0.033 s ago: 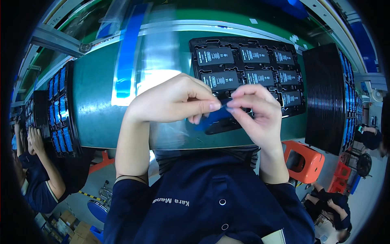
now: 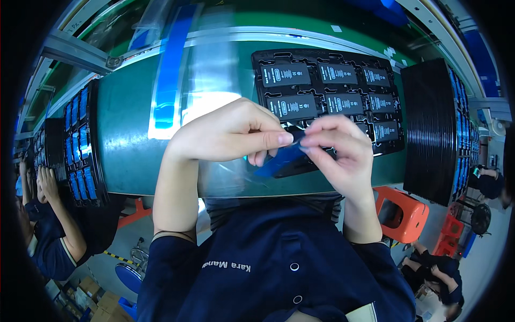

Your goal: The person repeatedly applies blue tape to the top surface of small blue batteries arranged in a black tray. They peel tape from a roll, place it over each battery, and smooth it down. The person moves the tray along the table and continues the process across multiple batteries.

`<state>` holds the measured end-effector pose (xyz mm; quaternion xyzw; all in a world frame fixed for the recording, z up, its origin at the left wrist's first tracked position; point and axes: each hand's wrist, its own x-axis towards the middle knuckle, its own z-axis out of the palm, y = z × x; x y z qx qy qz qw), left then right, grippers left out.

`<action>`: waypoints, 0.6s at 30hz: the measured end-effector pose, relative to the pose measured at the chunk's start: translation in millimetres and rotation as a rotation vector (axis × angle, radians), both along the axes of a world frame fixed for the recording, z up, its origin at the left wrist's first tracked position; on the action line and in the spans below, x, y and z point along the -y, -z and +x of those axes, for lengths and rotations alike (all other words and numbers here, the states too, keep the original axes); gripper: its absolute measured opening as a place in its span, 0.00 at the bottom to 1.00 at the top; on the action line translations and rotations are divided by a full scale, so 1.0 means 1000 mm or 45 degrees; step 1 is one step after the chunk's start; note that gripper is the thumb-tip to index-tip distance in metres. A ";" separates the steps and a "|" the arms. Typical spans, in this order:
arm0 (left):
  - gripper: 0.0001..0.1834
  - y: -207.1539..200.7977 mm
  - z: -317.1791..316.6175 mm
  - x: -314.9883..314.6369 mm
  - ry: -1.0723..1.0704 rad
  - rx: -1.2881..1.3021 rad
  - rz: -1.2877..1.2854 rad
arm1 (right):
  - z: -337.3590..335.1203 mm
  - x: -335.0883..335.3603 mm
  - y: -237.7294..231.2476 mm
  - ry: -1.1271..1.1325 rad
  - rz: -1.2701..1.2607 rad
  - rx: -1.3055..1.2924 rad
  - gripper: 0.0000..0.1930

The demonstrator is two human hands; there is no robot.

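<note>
In front of my chest, both hands come together over the near side of the table. My left hand [image 2: 241, 131] is closed, with thumb and forefinger pinching the upper end of a small blue film strip [image 2: 280, 162]. The thumb and fingertips of my right hand [image 2: 340, 142] pinch at the same end. The strip slants down to the left beneath the fingers, slightly blurred. Just beyond my hands lies a black plastic tray [image 2: 300, 52] with flat dark batteries [image 2: 287, 74] in its pockets. My right hand hides part of its near rows.
Left of the tray, a long blue film sheet [image 2: 173, 70] and clear plastic sheets [image 2: 213, 64] lie on the green table [image 2: 126, 123]. Tall tray stacks stand right [image 2: 429, 129] and left [image 2: 80, 145]. An orange stool [image 2: 405, 214] is at right; other people sit on both sides.
The blue film strip has swung slightly down and to the left, and more of it shows. My right hand has shifted a little; my left hand is almost still.
</note>
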<state>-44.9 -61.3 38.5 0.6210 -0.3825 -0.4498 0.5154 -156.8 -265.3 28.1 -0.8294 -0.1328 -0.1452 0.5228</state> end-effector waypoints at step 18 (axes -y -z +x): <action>0.13 0.044 0.065 -0.047 -1.419 0.669 0.426 | -0.007 0.033 -0.027 -0.645 0.621 -0.220 0.02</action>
